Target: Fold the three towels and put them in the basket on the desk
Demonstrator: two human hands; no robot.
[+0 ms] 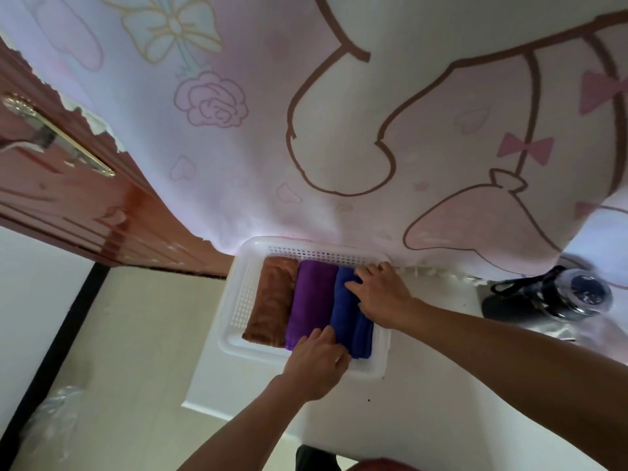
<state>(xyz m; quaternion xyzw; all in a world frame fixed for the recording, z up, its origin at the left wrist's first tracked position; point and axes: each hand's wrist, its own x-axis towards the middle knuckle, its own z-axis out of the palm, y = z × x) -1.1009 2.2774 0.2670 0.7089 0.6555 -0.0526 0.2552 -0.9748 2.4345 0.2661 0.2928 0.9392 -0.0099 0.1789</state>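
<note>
A white perforated basket (pixel 238 297) sits on the white desk. Inside it lie three folded towels side by side: a brown towel (pixel 272 300) on the left, a purple towel (pixel 311 297) in the middle, a blue towel (pixel 346 317) on the right. My left hand (pixel 317 363) presses on the near end of the blue towel, fingers reaching over the basket's front rim. My right hand (pixel 379 295) lies on the far end of the blue towel, fingers spread and pressing down. Neither hand grips anything.
A pink cartoon-print curtain (pixel 306 113) hangs right behind the basket. A dark bottle (pixel 550 297) lies on the desk to the right. A brown wooden door with a metal handle (pixel 61 141) stands at the left. The desk's left edge (pixel 204 379) drops to the tiled floor.
</note>
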